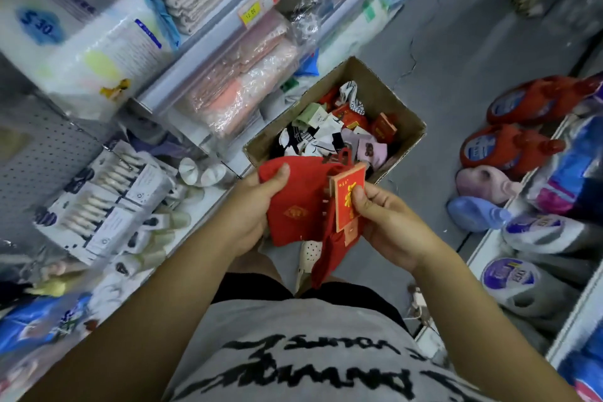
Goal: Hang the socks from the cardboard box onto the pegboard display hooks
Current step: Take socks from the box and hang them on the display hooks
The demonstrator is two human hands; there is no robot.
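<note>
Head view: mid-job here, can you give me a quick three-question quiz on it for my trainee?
1. Fill in the gap: the cardboard box holds many loose ____.
2. True or false: the left hand grips the red socks.
3. Pick one. The right hand pinches: A the red card label; B the cardboard box's rim; C nothing.

Key: 1 socks; 2 true; 3 A.
</note>
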